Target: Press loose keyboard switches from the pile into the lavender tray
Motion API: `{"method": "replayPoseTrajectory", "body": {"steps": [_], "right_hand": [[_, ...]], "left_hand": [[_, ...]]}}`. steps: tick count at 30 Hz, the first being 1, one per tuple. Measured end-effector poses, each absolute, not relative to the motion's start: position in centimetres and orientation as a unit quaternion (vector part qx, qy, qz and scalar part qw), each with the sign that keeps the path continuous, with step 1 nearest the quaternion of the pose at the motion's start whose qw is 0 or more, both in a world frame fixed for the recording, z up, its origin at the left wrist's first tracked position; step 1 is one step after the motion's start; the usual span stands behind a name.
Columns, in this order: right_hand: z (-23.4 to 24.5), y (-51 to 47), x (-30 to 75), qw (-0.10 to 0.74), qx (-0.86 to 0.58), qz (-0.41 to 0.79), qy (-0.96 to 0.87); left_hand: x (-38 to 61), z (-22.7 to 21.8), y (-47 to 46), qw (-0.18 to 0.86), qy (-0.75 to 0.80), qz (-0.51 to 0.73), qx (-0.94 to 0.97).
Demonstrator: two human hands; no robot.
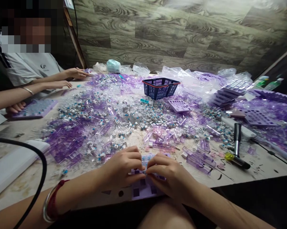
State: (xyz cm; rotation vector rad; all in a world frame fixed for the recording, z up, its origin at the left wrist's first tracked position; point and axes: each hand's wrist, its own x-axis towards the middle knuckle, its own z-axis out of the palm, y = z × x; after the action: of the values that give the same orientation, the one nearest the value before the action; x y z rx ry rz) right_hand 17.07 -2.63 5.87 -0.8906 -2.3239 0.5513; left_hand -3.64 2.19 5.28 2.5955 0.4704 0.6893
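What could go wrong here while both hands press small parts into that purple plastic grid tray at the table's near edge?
1. The purple plastic grid tray overhangs the table's near edge; pressure from the left hand and right hand might tip it off.
2. The heaped small clear and blue switch parts lie loose close by; a nudge could scatter them.
3. The black-handled tool with the yellow band lies near the right forearm and might be knocked away.

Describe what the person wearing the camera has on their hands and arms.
Both forearms are bare, with no sleeves or gloves in view. The left wrist carries a silver metal bangle and, right beside it, a dark red cord bracelet. The left hand and right hand show no rings or watch that I can make out.
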Motion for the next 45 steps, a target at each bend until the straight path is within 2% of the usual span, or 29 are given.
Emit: {"method": "replayPoseTrajectory", "body": {"steps": [8, 15, 24, 29, 33, 39, 45], "right_hand": [[6.5, -2.6, 16.3, 0.263, -0.335, 0.185, -0.886], [6.9, -2.5, 16.1, 0.238, -0.366, 0.221, -0.872], [7.2, -2.0, 15.8, 0.198, -0.388, 0.234, -0.869], [6.8, -2.3, 15.9, 0.244, -0.379, 0.239, -0.86], [6.7, -2.6, 16.2, 0.242, -0.379, 0.264, -0.853], [6.2, -3.2, 16.3, 0.236, -0.356, 0.145, -0.893], [6.3, -3.3, 15.9, 0.214, -0.332, 0.091, -0.914]], "left_hand": [[-3.7, 5.0, 2.4, 0.201, 0.176, 0.268, 0.926], [-3.5, 4.8, 2.5, 0.251, 0.162, 0.255, 0.92], [-2.9, 5.1, 2.3, 0.238, 0.11, 0.256, 0.93], [-3.0, 4.8, 2.3, 0.202, 0.109, 0.252, 0.94], [-3.0, 5.7, 2.2, 0.181, 0.103, 0.216, 0.954], [-2.9, 6.5, 2.3, 0.123, 0.091, 0.197, 0.968], [-2.7, 6.8, 2.1, 0.15, 0.091, 0.153, 0.973]]}}
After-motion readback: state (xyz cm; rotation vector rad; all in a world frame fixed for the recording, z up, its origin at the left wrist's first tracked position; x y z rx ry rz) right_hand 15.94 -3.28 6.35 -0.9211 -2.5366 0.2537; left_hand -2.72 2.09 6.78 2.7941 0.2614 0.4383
